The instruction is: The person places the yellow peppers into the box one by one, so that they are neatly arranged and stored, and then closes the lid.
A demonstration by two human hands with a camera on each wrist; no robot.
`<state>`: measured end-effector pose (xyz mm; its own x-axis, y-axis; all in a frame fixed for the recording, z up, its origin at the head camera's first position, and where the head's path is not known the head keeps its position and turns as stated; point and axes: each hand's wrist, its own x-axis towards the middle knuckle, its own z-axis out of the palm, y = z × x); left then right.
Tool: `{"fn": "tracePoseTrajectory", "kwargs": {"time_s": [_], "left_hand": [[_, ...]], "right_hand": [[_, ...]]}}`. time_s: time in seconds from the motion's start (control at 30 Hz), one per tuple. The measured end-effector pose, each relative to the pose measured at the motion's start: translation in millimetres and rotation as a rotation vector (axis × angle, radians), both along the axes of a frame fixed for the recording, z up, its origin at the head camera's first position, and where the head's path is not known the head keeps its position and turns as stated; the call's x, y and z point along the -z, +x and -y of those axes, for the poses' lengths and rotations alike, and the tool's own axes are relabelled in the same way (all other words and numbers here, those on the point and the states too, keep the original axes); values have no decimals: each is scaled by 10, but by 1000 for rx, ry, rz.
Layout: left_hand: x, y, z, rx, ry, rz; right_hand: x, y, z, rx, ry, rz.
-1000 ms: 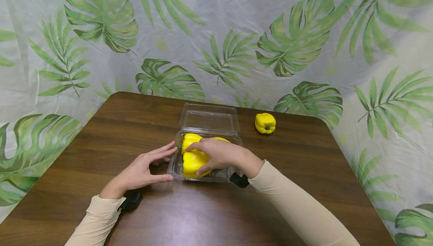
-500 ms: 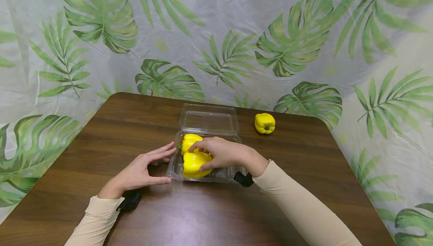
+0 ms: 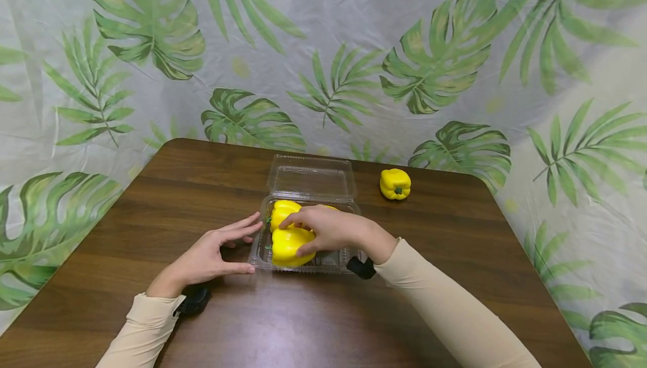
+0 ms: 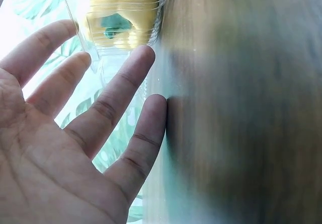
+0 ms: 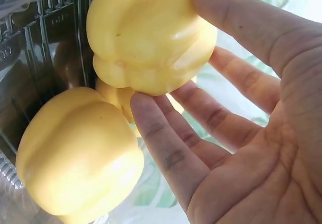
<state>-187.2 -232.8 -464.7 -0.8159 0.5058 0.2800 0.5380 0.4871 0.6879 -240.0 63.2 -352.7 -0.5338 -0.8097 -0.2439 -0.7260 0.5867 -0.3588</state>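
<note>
A clear plastic clamshell box [image 3: 305, 268] lies on the table with its lid [image 3: 313, 180] folded back. Inside it, my right hand [image 3: 336, 230] holds the front-left yellow bell pepper [image 3: 288, 247] between thumb and fingers. Behind that is a second yellow pepper [image 3: 284, 212]. A third, mostly hidden by the hand in the head view, shows as a rounded yellow pepper [image 5: 80, 153] at lower left in the right wrist view. My left hand [image 3: 204, 255] has its fingers spread and fairly straight at the box's left side; fingertips and thumb tip reach its edge.
One more yellow bell pepper [image 3: 395, 184] lies on the brown wooden table [image 3: 434, 233], right of the lid, near the back edge. A leaf-patterned curtain [image 3: 349, 31] hangs behind and beside the table.
My right hand drew back slightly to the right, then shifted a little left again, staying at the front pepper. The left hand has hardly moved.
</note>
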Motion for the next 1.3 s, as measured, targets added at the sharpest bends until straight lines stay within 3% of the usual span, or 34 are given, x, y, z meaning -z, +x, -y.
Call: {"fn": "tracePoseTrajectory", "kwargs": {"time_s": [0.43,1.03,1.3], "left_hand": [[-18,-6,-1,2,-4,3],[-10,-7,-9,-4,-14,9],[-16,-10,-7,-9,-20,14]], "right_hand": [[87,9,79,-9,3,-27],[97,8,-4,37,4,22],[46,-50,-108,34,-43,60]]}}
